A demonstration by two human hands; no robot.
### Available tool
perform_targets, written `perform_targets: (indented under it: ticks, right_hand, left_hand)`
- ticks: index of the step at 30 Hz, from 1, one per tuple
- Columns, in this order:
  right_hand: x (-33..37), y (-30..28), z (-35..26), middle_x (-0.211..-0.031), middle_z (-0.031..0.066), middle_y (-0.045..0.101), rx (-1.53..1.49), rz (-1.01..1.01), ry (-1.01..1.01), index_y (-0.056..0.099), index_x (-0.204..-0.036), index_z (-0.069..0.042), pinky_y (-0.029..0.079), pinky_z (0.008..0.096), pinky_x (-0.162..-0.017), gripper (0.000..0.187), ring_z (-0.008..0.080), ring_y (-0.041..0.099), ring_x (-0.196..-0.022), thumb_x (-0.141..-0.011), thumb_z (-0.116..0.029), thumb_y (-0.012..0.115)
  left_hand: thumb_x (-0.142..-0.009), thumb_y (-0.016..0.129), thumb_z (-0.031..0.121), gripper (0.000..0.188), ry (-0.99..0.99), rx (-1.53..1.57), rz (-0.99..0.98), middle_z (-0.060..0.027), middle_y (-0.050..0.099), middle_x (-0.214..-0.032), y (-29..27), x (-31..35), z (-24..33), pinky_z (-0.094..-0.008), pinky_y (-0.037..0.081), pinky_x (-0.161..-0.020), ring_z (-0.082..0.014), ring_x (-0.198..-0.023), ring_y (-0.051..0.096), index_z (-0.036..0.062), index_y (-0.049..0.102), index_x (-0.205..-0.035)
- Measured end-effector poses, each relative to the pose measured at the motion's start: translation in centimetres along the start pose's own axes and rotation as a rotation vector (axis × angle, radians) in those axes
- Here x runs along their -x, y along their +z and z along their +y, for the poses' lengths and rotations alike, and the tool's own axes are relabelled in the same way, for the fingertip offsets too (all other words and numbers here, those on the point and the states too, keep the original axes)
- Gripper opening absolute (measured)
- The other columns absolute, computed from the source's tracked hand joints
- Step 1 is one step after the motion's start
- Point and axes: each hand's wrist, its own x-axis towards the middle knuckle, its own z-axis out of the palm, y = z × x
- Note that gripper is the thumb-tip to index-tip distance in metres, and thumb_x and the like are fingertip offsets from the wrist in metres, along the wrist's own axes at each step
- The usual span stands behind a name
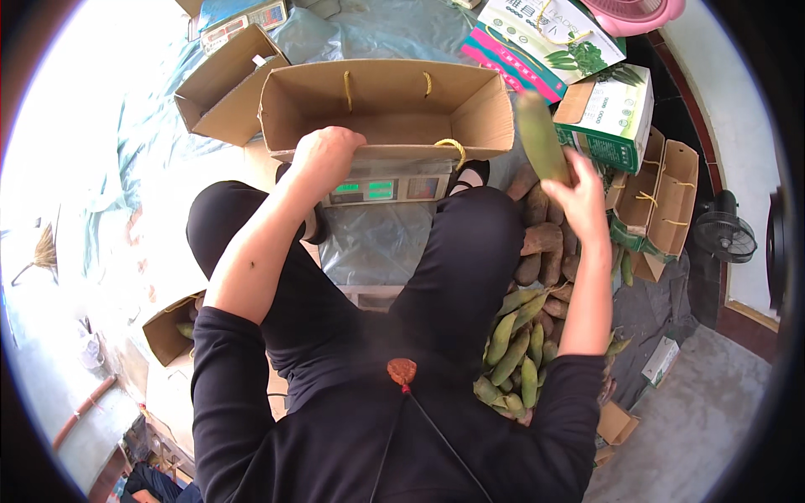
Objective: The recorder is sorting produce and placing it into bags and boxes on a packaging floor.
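Observation:
In my right hand (580,199) I hold a long green radish (539,138), its far end blurred, just right of an open cardboard box (386,92). My left hand (324,155) grips the near rim of that box, fingertips curled over the edge. Yellow rope handles (451,149) hang from the box walls. The box sits on a digital scale (369,189) with a lit green display, between my feet. Beside my right knee lies a pile of green radishes (511,356) and brownish roots (545,239).
Another open cardboard box (228,88) stands at the far left. Printed cartons (608,117) and a pink basket-like thing (637,10) are at the far right, with more rope-handled boxes (671,197) and a black fan (726,230) by the wall. Plastic sheeting (369,38) covers the floor ahead.

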Motion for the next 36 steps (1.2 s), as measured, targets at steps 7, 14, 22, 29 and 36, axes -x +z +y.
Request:
perform_targets:
  ticks: [7, 14, 22, 29, 36]
  right_hand:
    - [-9.4, 8.6, -7.9, -0.105, 0.0105, 0.061, 0.596, -0.291, -0.333, 0.060, -0.112, -0.008, 0.047, 0.0381, -0.087, 0.054, 0.0295, 0.058, -0.101, -0.062, -0.018, 0.076]
    - [-12.4, 19.6, -10.3, -0.106, 0.0098, 0.067, 0.967, -0.643, -0.198, 0.071, -0.096, -0.010, 0.051, 0.0363, -0.085, 0.024, 0.0250, 0.062, -0.105, -0.072, -0.011, 0.066]
    - [-12.3, 26.1, -8.4, -0.115, 0.0089, 0.064, 0.773, -0.741, -0.103, 0.066, -0.109, -0.013, 0.046, 0.0396, -0.092, 0.033, 0.0264, 0.058, -0.112, -0.078, -0.024, 0.067]
    - [-12.4, 21.5, -8.9, -0.114, 0.0063, 0.064, 0.412, -0.593, -0.282, 0.060, -0.120, -0.017, 0.047, 0.0365, -0.088, 0.050, 0.0281, 0.059, -0.106, -0.073, -0.028, 0.072]
    - [-8.4, 5.9, -9.3, -0.101, 0.0106, 0.067, -0.037, -0.328, -0.302, 0.060, -0.116, -0.005, 0.050, 0.0298, -0.080, 0.039, 0.0174, 0.063, -0.091, -0.082, -0.022, 0.067]
  left_hand:
    - [-0.076, 0.057, 0.005, 0.027, 0.007, 0.010, 0.008, -0.0150, 0.067, -0.089, 0.3, 0.0, -0.4, -0.0409, 0.049, -0.080, -0.0324, -0.088, 0.063, 0.0092, 0.069, -0.100]
    - [-0.076, 0.057, 0.004, 0.027, -0.010, 0.021, -0.053, -0.0162, 0.066, -0.088, 0.0, 0.1, 0.0, -0.0412, 0.049, -0.080, -0.0321, -0.088, 0.063, 0.0102, 0.069, -0.100]
    - [-0.075, 0.055, 0.003, 0.030, 0.054, 0.063, -0.041, -0.0173, 0.065, -0.086, 0.1, 0.2, 0.3, -0.0429, 0.048, -0.079, -0.0344, -0.087, 0.062, 0.0108, 0.069, -0.100]
    - [-0.075, 0.055, 0.005, 0.028, 0.064, 0.026, -0.019, -0.0140, 0.066, -0.091, 0.7, -0.6, 0.2, -0.0429, 0.050, -0.078, -0.0325, -0.090, 0.063, 0.0115, 0.068, -0.099]
    - [-0.074, 0.057, 0.006, 0.029, 0.069, 0.067, -0.008, -0.0172, 0.065, -0.095, 0.4, -0.4, -0.5, -0.0416, 0.048, -0.082, -0.0346, -0.092, 0.061, 0.0081, 0.068, -0.101]
